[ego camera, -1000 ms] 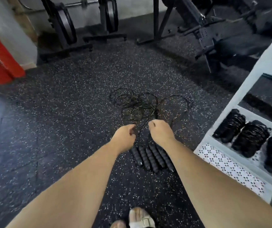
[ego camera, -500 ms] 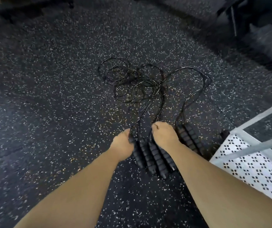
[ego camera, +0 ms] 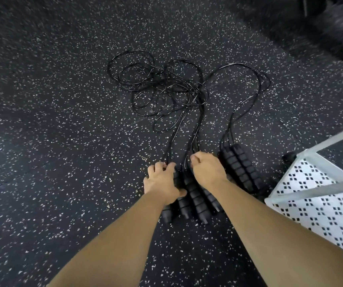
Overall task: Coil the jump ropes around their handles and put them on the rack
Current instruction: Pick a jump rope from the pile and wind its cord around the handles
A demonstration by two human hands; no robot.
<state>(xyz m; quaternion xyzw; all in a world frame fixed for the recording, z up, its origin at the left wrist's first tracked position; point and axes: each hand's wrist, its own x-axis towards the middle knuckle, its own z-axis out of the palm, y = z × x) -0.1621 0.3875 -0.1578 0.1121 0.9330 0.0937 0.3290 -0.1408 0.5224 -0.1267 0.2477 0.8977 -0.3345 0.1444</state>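
Several black ribbed jump rope handles (ego camera: 195, 200) lie side by side on the speckled floor, and their thin black cords run up into a tangled heap (ego camera: 162, 88). My left hand (ego camera: 162, 184) grips the leftmost handles, fingers curled over their upper ends and thumb on the other side. My right hand (ego camera: 207, 172) curls round the upper ends of the right handles of that bunch, where the cords come out. Another pair of handles (ego camera: 241, 169) lies untouched just right of my right hand. The white rack (ego camera: 322, 208) shows its perforated shelf at the lower right.
Dark speckled rubber flooring (ego camera: 62, 141) spreads left and ahead. A small black rack wheel (ego camera: 289, 157) sits by the rack's corner. Blurred dark gym equipment (ego camera: 332, 27) fills the top right corner.
The view has dropped closer to the floor. Both hands have slid from the cords down onto the handles. The second pair of handles has come into view; the rack's upper shelves have left it.
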